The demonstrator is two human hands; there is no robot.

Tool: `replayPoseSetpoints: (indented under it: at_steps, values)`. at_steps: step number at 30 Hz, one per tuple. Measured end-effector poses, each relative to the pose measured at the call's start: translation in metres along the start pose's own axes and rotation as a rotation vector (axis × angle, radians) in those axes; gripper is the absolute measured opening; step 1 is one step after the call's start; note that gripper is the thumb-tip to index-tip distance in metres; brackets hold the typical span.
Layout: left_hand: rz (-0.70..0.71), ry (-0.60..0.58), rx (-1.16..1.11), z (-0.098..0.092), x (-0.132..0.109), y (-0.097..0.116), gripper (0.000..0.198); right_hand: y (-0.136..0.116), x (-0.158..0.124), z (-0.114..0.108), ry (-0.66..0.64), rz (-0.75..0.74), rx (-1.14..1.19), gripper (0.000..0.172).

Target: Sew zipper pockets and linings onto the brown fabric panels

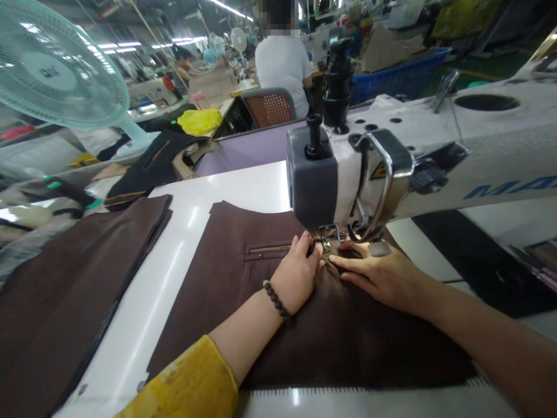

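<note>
A dark brown leather panel (209, 302) lies flat under the head of a sewing machine (311, 174). A brass zipper (270, 249) is set in a slot in the panel. My left hand (296, 273), wearing a beaded bracelet (275, 299), rests at the zipper's right end with its fingers drawn together; a small dark bit shows between them, too hidden to name. My right hand (387, 276) lies on the leather just right of the presser foot (340, 235), fingers stretched out. A wide grey band (379, 248) sits on one of its fingers. The needle point is hard to make out.
More brown leather pieces (65, 290) are stacked on the left. Behind them are dark fabric pieces (143, 165) and a pale green fan (56, 69). A black strip (478, 261) lies at right. Farther back are a seated person (282, 69) and a blue crate (395, 75).
</note>
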State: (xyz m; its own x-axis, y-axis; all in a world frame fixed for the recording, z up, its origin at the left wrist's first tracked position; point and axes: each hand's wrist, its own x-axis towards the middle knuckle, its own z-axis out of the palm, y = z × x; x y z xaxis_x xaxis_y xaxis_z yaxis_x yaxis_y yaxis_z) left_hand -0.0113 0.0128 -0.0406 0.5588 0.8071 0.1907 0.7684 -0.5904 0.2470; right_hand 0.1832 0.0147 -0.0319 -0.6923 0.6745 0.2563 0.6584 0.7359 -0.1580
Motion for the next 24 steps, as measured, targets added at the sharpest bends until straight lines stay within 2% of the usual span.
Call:
replayPoseSetpoints:
  at_steps: [24]
  values:
    - [-0.003, 0.032, 0.001, -0.0009, 0.0074, -0.0056, 0.011, 0.0034, 0.0046, 0.0006, 0.002, 0.017, -0.021, 0.03]
